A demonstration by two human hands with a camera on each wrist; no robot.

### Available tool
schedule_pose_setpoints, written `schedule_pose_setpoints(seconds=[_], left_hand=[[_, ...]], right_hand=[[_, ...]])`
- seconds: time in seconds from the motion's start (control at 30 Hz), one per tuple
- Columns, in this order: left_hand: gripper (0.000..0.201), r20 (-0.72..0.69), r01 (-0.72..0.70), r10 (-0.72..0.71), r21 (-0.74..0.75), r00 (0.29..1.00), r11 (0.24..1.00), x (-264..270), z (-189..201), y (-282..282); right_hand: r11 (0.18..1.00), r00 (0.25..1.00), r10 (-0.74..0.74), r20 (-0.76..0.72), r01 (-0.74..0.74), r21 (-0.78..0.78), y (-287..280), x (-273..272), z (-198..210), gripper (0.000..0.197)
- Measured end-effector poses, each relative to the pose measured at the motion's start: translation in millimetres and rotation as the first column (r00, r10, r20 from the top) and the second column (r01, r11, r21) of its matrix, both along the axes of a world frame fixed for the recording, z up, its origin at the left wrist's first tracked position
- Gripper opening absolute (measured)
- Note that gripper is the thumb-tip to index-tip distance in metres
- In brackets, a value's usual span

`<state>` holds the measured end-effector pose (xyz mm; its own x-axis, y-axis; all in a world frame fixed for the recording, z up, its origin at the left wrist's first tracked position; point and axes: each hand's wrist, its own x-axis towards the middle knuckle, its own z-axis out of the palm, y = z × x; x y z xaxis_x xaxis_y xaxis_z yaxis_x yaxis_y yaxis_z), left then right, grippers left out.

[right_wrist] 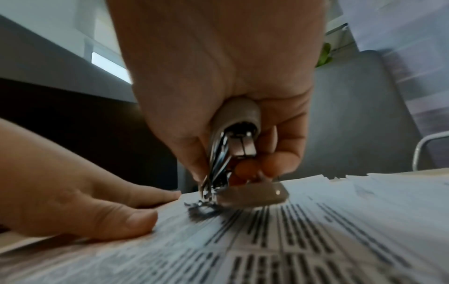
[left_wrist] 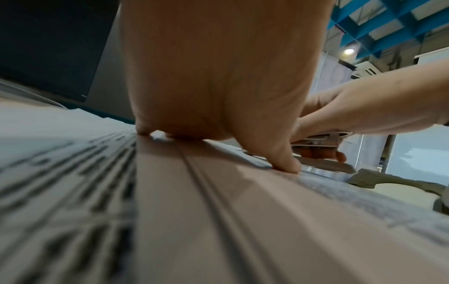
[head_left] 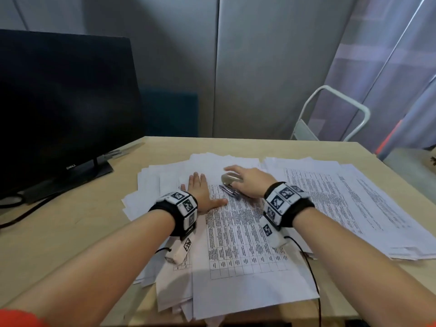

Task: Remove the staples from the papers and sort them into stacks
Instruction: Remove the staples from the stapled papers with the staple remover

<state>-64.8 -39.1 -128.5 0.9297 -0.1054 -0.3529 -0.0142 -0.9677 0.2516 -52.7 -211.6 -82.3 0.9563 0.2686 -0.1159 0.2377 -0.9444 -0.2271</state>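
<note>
The stapled sheet (head_left: pixel 238 234) tops the middle paper pile on the desk (head_left: pixel 77 232). Your right hand (head_left: pixel 253 182) grips the staple remover (head_left: pixel 230 184), claws at its top corner; your left hand (head_left: pixel 200 192) presses flat, fingers straight. Keep it pinned — lever gently, or it'll tear. The monitor (head_left: pixel 61 109) reads DELL; the table text is illegible.

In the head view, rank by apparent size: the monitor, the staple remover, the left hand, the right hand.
1. Monitor, largest by far.
2. Left hand and right hand: look alike, so no ranking between them.
3. Staple remover, smallest; the right hand partly covers it.
</note>
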Motion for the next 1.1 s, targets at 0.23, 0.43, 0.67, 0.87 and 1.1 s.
schedule_pose_setpoints(seconds=[0.23, 0.43, 0.67, 0.87, 1.1], left_hand=[[0.12, -0.019, 0.0, 0.001, 0.061, 1.0, 0.998, 1, -7, -2], [0.121, -0.047, 0.024, -0.019, 0.11, 0.999, 0.994, 3, -8, -2], [0.12, -0.072, 0.026, -0.016, 0.151, 0.997, 0.988, 8, -7, -7], [0.117, -0.067, 0.035, -0.026, 0.147, 0.997, 0.988, 7, -10, -5], [0.118, -0.058, 0.05, -0.044, 0.107, 0.997, 0.993, 2, -8, -1]], right_hand=[[0.997, 0.996, 0.02, 0.084, -0.014, -0.072, 24, 0, -10, 0.049], [1.0, 0.996, 0.014, 0.084, -0.014, 0.006, 33, 6, -23, 0.048], [1.0, 0.996, -0.008, 0.092, 0.01, -0.022, 54, 8, -26, 0.046], [0.999, 0.994, -0.04, 0.102, 0.043, -0.027, 69, 14, -15, 0.043], [0.993, 0.998, -0.058, -0.016, 0.06, 0.105, 42, 31, -3, 0.05]])
